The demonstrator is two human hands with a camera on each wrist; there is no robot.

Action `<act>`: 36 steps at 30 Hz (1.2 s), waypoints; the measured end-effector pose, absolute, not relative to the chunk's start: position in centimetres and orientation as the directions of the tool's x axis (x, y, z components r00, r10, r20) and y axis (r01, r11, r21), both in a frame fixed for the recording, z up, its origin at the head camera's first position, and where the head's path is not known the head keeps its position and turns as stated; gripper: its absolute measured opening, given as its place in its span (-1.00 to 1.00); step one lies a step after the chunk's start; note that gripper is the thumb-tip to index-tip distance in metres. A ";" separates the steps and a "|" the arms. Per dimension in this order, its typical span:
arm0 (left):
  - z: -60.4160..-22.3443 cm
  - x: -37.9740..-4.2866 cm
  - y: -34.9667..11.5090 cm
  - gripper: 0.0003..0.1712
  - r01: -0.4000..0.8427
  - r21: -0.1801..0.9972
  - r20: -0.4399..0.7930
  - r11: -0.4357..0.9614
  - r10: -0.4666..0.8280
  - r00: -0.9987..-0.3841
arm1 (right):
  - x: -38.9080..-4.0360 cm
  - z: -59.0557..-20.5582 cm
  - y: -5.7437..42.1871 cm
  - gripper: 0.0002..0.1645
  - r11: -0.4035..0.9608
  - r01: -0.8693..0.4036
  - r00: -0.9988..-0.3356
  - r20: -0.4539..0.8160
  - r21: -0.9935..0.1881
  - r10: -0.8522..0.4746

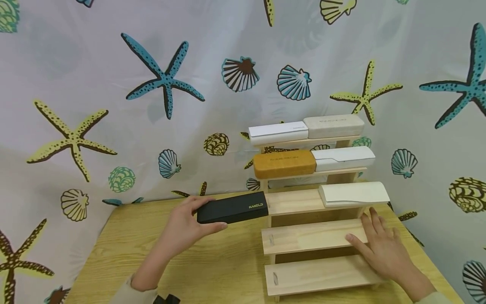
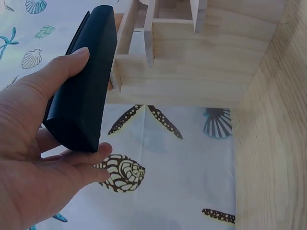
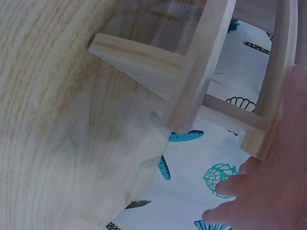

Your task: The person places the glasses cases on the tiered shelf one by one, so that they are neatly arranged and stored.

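My left hand (image 1: 186,226) grips the left end of a black glasses case (image 1: 231,207) with gold lettering, holding it above the table. The right end of this case overlaps the left edge of a wooden tiered rack (image 1: 303,238) in the head view. In the left wrist view, the thumb lies across the case (image 2: 81,86) and the fingers are at its other side. My right hand (image 1: 385,245) rests at the right ends of the rack's lower boards, thumb on one board, fingers extended. The right wrist view shows that hand (image 3: 268,191) beside the board ends.
On the upper tiers lie a white case (image 1: 279,133), a cream case (image 1: 334,126), an orange case (image 1: 284,164) and a white case (image 1: 344,159). Another white case (image 1: 355,194) sits right on the middle tier. Behind the wooden table (image 1: 125,249) hangs a patterned curtain (image 1: 212,38).
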State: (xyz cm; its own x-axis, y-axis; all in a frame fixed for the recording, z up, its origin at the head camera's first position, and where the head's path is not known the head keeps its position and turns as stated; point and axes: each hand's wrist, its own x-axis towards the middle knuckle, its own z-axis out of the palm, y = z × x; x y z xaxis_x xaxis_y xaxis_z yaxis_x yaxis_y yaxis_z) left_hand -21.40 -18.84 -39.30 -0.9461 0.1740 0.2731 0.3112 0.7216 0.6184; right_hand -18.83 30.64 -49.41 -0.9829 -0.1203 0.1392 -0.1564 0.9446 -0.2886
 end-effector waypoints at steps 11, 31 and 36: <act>-38.5 -22.6 -15.6 -0.14 0.341 0.668 0.256 0.662 0.227 -0.940 | -18.3 -48.7 30.1 0.10 0.951 -0.069 -0.995 0.088 -0.302 -0.044; -38.3 -23.9 -11.6 -0.12 0.360 0.689 0.238 0.630 0.273 -0.932 | -17.1 -48.7 29.9 0.09 0.952 -0.055 -0.996 0.080 -0.301 -0.032; -38.6 -24.3 -10.7 -0.10 0.354 0.690 0.221 0.631 0.282 -0.934 | -17.0 -48.7 29.7 0.10 0.949 -0.051 -0.997 0.075 -0.312 -0.029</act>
